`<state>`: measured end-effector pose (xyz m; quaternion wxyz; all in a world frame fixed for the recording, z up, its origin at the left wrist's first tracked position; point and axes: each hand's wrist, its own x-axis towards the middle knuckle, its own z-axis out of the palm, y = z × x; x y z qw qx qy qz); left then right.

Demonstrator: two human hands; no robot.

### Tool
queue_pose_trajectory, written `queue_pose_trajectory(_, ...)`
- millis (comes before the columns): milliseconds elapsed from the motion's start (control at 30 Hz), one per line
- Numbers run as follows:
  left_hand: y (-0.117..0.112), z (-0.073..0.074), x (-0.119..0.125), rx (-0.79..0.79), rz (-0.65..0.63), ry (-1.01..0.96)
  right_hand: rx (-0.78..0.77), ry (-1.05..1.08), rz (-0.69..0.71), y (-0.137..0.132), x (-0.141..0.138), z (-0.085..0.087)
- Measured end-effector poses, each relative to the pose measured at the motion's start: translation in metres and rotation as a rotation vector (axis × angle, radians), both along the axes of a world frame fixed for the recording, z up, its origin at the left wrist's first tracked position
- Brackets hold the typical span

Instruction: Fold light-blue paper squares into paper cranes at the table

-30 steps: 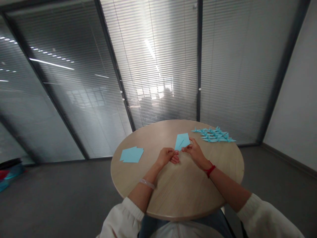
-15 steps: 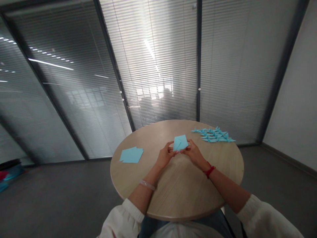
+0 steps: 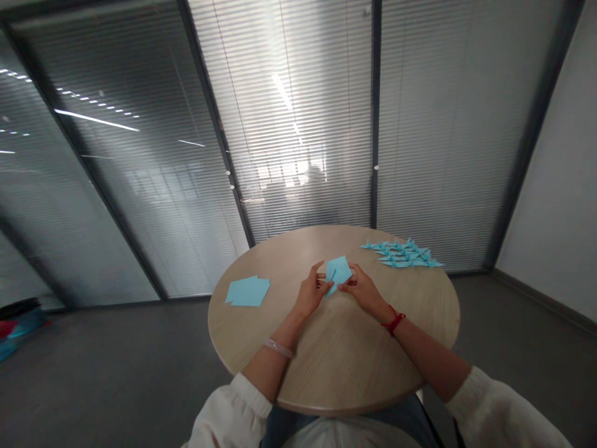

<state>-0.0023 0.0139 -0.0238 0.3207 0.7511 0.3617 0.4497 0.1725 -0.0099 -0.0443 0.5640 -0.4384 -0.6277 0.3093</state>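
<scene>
A partly folded sheet of light blue origami paper (image 3: 339, 269) is held up between my two hands, above the middle of the table. My left hand (image 3: 311, 290) pinches its lower left part, thumb in front and fingers partly behind. At the lower right edge, my right hand (image 3: 361, 286) grips the paper between thumb and fingers. A fold line or flap edge shows on the face of the paper, too small to make out well.
The round wooden table (image 3: 345, 361) stands in front of me. Flat blue paper sheets (image 3: 249, 292) lie overlapping on its left. Several folded blue paper cranes (image 3: 405, 254) sit in rows at the far right edge. Behind are glass panels with blinds (image 3: 303, 112).
The paper has turned and tilted slightly between my hands, its lower corner now pointing down. My left thumb has shifted up along its edge. The sheets and cranes stay put.
</scene>
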Motion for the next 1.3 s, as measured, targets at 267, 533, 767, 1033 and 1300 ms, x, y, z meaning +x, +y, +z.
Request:
queue_pose_trajectory(267, 0.006, -0.004, -0.001, -0.163, -0.07, -0.221, 0.0, 0.021, -0.019, 0.006, 0.002, -0.006)
queue_pose_trajectory(533, 0.002, 0.004, 0.0, -0.347, -0.079, -0.37, -0.023, 0.091, 0.017, 0.005, 0.003, -0.003)
queue_pose_trajectory(767, 0.003, 0.003, -0.003, -0.361, -0.1, -0.339, -0.064, 0.173, 0.171, 0.005, 0.002, -0.004)
queue_pose_trajectory(1033, 0.012, -0.002, -0.007, -0.16, 0.038, -0.102, -0.059, 0.203, 0.187, 0.004, 0.001, -0.003)
queue_pose_trajectory(1300, 0.005, -0.002, -0.006, 0.012, 0.024, 0.254, 0.006, 0.09, 0.07, 0.006, 0.004, -0.004)
